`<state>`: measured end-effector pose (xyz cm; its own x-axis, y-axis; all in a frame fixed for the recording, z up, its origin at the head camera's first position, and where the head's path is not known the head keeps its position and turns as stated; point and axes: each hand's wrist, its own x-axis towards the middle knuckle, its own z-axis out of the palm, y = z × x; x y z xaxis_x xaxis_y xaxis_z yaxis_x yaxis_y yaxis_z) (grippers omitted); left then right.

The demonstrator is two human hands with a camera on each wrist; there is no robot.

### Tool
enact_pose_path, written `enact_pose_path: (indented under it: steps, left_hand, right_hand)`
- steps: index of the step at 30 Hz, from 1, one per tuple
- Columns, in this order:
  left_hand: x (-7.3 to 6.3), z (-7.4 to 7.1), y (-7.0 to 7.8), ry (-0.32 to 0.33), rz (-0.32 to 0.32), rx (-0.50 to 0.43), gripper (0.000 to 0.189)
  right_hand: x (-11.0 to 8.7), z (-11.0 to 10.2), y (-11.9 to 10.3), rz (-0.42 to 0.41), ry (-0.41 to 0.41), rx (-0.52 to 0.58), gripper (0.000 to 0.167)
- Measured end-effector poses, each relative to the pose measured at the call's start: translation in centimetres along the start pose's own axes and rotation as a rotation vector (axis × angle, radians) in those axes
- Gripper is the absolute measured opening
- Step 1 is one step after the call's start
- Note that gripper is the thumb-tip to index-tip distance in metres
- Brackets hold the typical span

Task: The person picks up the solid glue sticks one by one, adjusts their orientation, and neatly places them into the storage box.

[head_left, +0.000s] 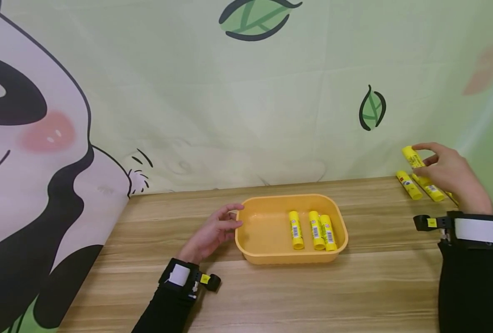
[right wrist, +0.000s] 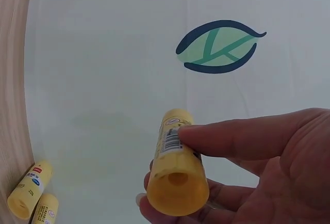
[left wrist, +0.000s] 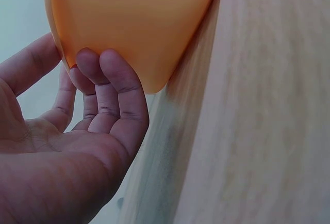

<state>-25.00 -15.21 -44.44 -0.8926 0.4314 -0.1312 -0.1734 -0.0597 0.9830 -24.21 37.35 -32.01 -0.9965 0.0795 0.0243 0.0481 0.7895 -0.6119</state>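
My right hand (head_left: 452,169) pinches a yellow glue stick (head_left: 414,157) between thumb and fingers, raised above the table at the far right. In the right wrist view, its hollow end (right wrist: 178,193) faces the camera. Below it lie several more glue sticks (head_left: 409,185), partly covered by the hand. My left hand (head_left: 212,233) holds the left end of an orange plastic tray (head_left: 290,259), its curled fingertips (left wrist: 121,66) against the wall at the rim. Inside the tray, three glue sticks (head_left: 296,230) lie toward the right side.
The wood-grain table (head_left: 354,296) ends at a pale green backdrop (head_left: 180,92) printed with leaves and a panda. On the far right, the loose glue sticks lie close to that backdrop. Both wrists wear strapped-on cameras (head_left: 210,281).
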Motion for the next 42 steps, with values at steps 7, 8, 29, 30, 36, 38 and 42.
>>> enact_pose_path:
  steps: [7, 8, 29, 30, 36, 38, 42]
  left_hand:
    - [0.0, 0.0, 0.1, 0.007, -0.004, -0.002, 0.043]
    - [0.0, 0.0, 0.1, 0.007, -0.004, -0.002, 0.043]
    - [0.0, 0.0, 0.1, 0.003, -0.002, 0.002, 0.044]
    - [-0.1, 0.0, 0.1, 0.002, -0.002, 0.000, 0.044]
    - [-0.1, 0.0, 0.1, -0.004, -0.002, -0.008, 0.043]
    - [-0.1, 0.0, 0.1, -0.005, -0.002, -0.008, 0.043]
    - [0.0, 0.0, 0.1, -0.007, -0.003, -0.005, 0.044]
  right_hand:
    - [0.0, 0.3, -0.3, -0.009, -0.020, -0.001, 0.065]
    - [0.0, 0.3, -0.4, -0.008, -0.026, 0.001, 0.065]
    - [-0.2, 1.7, -4.0, -0.125, -0.051, -0.041, 0.061]
    - [-0.2, 1.8, -4.2, -0.129, -0.051, -0.041, 0.061]
    - [-0.4, 2.1, -5.2, -0.150, -0.053, -0.046, 0.059]
    - [-0.5, 2.3, -5.4, -0.159, -0.055, -0.050, 0.059]
    - [-0.5, 2.6, -5.9, -0.179, -0.062, -0.055, 0.059]
